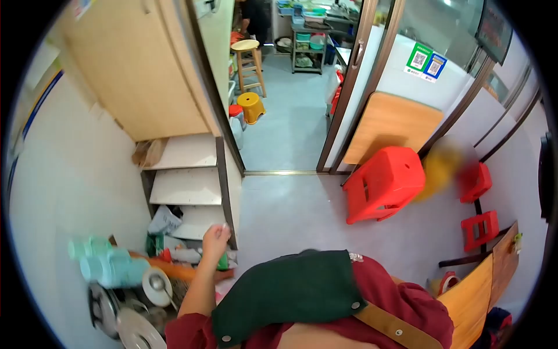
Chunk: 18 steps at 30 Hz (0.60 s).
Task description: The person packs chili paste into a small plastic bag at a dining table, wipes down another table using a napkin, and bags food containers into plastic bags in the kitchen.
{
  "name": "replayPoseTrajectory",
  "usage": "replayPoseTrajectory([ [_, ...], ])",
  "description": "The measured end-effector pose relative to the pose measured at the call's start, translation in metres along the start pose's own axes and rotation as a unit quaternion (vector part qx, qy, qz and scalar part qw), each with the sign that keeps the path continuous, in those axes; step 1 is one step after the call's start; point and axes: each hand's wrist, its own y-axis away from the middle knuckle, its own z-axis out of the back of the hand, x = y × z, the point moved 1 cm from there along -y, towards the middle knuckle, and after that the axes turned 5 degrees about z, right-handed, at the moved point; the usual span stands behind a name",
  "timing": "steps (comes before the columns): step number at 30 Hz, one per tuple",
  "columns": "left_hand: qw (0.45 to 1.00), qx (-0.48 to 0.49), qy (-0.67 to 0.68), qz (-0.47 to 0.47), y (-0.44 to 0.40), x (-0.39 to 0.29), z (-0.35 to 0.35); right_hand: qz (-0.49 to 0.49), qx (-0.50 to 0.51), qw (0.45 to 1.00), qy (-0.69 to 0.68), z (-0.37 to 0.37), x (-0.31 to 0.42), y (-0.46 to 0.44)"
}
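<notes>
My left hand is raised in front of me, fingers curled closed near the right side of the wooden steps. A small pale spot shows at its fingertips, too small to name. Below that forearm lie a piece of orange-brown material and other clutter. My right hand is out of sight; only the red sleeve on that side shows. A dark green apron with a brown strap covers my chest.
Ahead, a sliding doorway opens onto a kitchen with a yellow stool, a wooden stool, a metal rack and a person in dark clothes. Red stacked stools and a folded table stand right. Turquoise containers and fans crowd the left.
</notes>
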Motion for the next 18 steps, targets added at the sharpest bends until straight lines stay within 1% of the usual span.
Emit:
replayPoseTrajectory([
  [1,0.998,0.019,0.06,-0.001,-0.046,-0.04,-0.006,-0.05,0.021,0.998,-0.026,-0.002,0.0,0.003],
  [3,0.99,0.071,0.103,-0.062,-0.144,-0.081,-0.028,-0.115,0.049,0.989,-0.075,0.007,0.018,-0.006],
  [4,0.983,0.104,0.139,-0.053,-0.19,-0.095,-0.041,-0.126,0.055,0.986,-0.092,0.015,0.033,-0.023],
  [6,0.965,0.153,0.209,-0.046,-0.266,-0.133,-0.067,-0.118,0.06,0.984,-0.116,0.041,0.071,-0.079],
  [7,0.974,0.132,0.175,-0.05,-0.3,-0.138,-0.082,-0.102,0.056,0.985,-0.124,0.059,0.094,-0.116],
  [9,0.978,0.126,0.168,0.011,-0.372,-0.123,-0.117,-0.033,0.031,0.993,-0.11,0.114,0.144,-0.206],
  [10,0.979,0.131,0.15,0.032,-0.393,-0.149,-0.119,0.023,0.005,0.995,-0.093,0.143,0.169,-0.259],
  [11,0.979,0.15,0.136,0.036,-0.426,-0.146,-0.127,0.092,-0.039,0.993,-0.067,0.176,0.193,-0.323],
  [12,0.957,0.139,0.236,0.099,-0.465,-0.143,-0.138,0.162,-0.096,0.981,-0.041,0.206,0.209,-0.392],
  [13,0.919,0.125,0.337,0.16,-0.504,-0.14,-0.152,0.235,-0.168,0.958,0.003,0.234,0.222,-0.452],
  [14,0.901,0.153,0.371,0.166,-0.536,-0.157,-0.151,0.196,-0.185,0.96,-0.077,0.349,0.333,-0.409],
  [15,0.886,0.198,0.379,0.177,-0.577,-0.162,-0.15,0.283,-0.267,0.92,-0.042,0.468,0.434,-0.348],
  [16,0.857,0.17,0.43,0.225,-0.615,-0.176,-0.154,0.253,-0.221,0.939,-0.075,0.529,0.483,-0.37],
  [17,0.824,0.141,0.476,0.274,-0.655,-0.192,-0.159,0.257,-0.239,0.933,-0.085,0.593,0.538,-0.368],
  [18,0.802,0.146,0.508,0.277,-0.698,-0.203,-0.17,0.304,-0.279,0.903,-0.118,0.63,0.565,-0.412],
])
